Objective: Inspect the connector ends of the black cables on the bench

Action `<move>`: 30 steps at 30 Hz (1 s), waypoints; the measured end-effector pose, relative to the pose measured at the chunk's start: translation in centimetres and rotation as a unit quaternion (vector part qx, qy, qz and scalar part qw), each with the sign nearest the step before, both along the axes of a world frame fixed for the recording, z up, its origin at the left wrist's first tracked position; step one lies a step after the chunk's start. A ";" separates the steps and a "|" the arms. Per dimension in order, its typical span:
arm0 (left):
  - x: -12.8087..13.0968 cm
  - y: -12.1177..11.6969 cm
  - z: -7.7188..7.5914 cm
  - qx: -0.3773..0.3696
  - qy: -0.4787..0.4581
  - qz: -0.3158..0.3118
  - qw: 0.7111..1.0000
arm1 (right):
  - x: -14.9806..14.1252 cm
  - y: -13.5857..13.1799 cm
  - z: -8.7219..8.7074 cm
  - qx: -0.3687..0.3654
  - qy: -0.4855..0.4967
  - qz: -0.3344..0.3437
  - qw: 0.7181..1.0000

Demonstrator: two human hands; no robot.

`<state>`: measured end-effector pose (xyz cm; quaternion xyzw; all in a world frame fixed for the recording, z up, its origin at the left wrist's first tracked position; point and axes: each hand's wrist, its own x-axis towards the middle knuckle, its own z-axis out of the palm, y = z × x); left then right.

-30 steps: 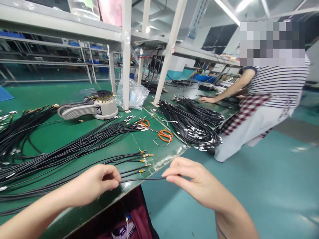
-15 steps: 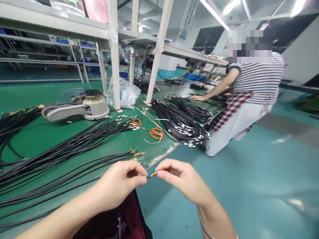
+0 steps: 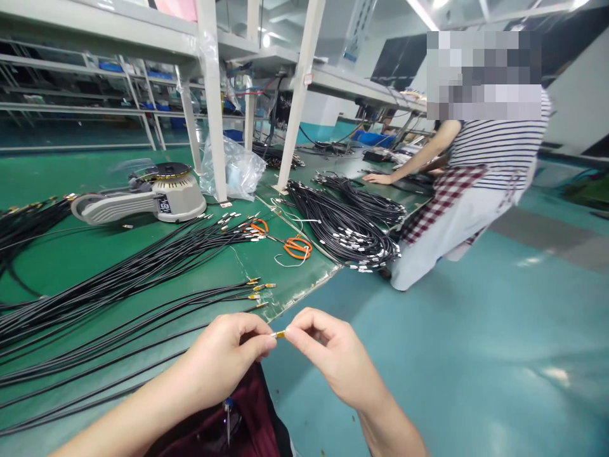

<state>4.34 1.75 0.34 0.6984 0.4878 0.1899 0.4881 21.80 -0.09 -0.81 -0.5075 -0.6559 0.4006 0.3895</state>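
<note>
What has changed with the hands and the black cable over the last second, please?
The left hand and right hand have moved inward from wide apart and now nearly meet, pinching the gold-tipped cable end between them instead of stretching its black length. The orange scissors, tape dispenser and coiled black cables stayed in place on the green bench.

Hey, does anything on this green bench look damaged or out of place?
The near corner of the green bench looks worn: the creased, shiny clear tape along its edge seems to be lifting. A crumpled plastic bag also sits bunched against a white post.
</note>
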 end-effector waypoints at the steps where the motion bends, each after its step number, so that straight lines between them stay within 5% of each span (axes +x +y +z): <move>1: 0.0 0.0 -0.1 -0.015 -0.014 -0.002 1.000 | 0.1 -0.1 0.0 0.013 -0.010 0.003 1.000; 6: 0.0 -0.2 -0.9 -0.110 -0.106 -0.027 0.988 | 0.5 -0.5 0.0 0.058 -0.037 0.021 0.997; 13: 0.5 -0.7 -0.4 0.022 0.000 -0.002 1.000 | 0.4 -0.9 0.1 0.036 -0.072 -0.001 0.997; 18: 0.6 -0.8 -0.9 -0.063 -0.045 -0.022 0.997 | 0.5 -1.2 0.1 0.047 -0.083 0.030 0.995; 23: 0.9 -1.2 -1.7 0.093 -0.001 0.011 0.996 | 0.0 -1.7 -0.2 0.043 -0.098 -0.027 0.994; 28: 0.9 -1.3 -1.7 -0.095 -0.098 0.004 0.991 | -0.3 -2.0 -0.7 0.048 -0.053 -0.001 0.997; 30: 0.9 -1.2 -1.5 -0.068 -0.082 -0.004 0.994 | -0.2 -1.8 -0.8 0.036 -0.053 0.007 0.998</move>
